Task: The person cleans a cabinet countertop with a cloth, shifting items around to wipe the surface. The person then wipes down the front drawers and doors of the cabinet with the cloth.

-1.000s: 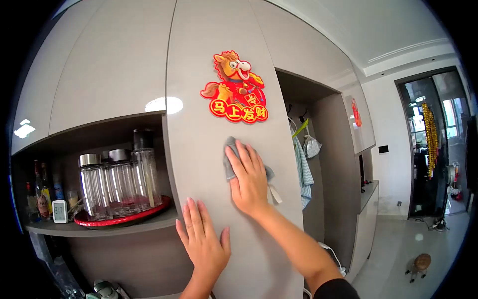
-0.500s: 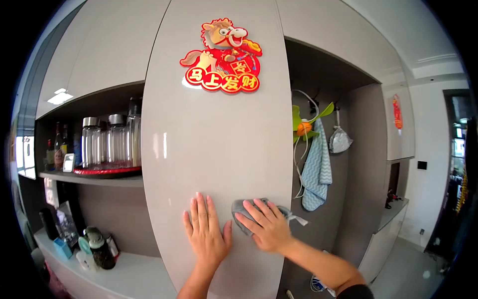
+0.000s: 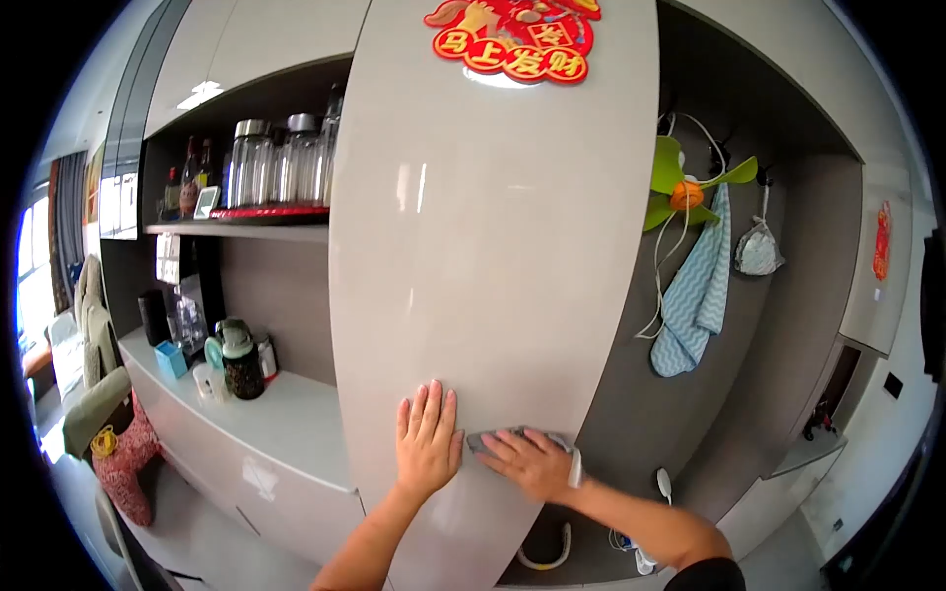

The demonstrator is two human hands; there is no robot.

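A tall glossy beige cabinet door (image 3: 483, 256) fills the middle of the view. My left hand (image 3: 427, 443) lies flat on its lower part, fingers spread and pointing up. Just to the right, my right hand (image 3: 527, 461) presses a grey cloth (image 3: 493, 436) against the door near its right edge. A red horse sticker (image 3: 512, 39) with Chinese characters sits at the door's top.
Left of the door, a shelf holds glass jars (image 3: 271, 163) on a red tray and bottles. A white counter (image 3: 286, 424) below carries small containers. In the niche to the right hang a blue striped towel (image 3: 695, 295) and a green-orange toy (image 3: 685, 187).
Both hands have slid down the door, my right hand taking the cloth with it. The view has tilted down, so the sticker now sits at the top edge.
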